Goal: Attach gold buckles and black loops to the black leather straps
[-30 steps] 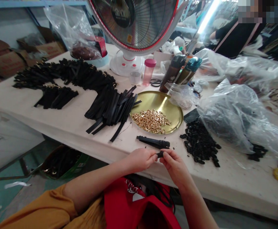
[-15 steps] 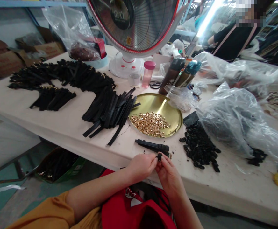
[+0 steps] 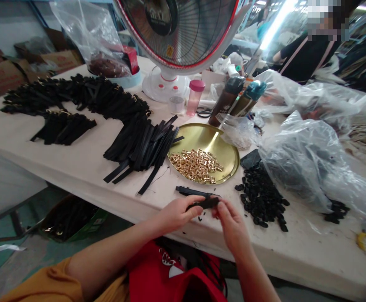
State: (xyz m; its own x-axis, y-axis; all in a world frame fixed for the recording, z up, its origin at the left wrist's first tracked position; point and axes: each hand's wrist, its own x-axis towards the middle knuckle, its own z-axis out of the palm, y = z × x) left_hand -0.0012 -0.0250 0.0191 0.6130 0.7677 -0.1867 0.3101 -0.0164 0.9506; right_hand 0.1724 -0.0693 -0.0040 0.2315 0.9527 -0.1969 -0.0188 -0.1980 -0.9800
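Between my two hands lies a short black strap (image 3: 205, 204), level above the table's front edge. My left hand (image 3: 183, 212) grips its left part between thumb and fingers. The fingertips of my right hand (image 3: 232, 216) pinch its right end. Just behind them another black strap piece (image 3: 189, 191) rests on the table, partly hidden by my left hand. A round gold tray (image 3: 229, 167) beyond holds a heap of small gold buckles (image 3: 198, 165). Right of my right hand is a pile of small black loops (image 3: 263, 197).
Long black straps (image 3: 141, 142) lie left of the tray, with bundled straps (image 3: 85, 92) behind. A fan (image 3: 176, 33), a pink-lidded cup (image 3: 196, 98), and dark bottles (image 3: 227, 100) stand at the back. Clear plastic bags (image 3: 311, 159) cover the right. A person (image 3: 308, 54) is far right.
My hands have moved apart, and the strap now stretches level between them. Before, they were close together around a small black part. The view has shifted slightly.
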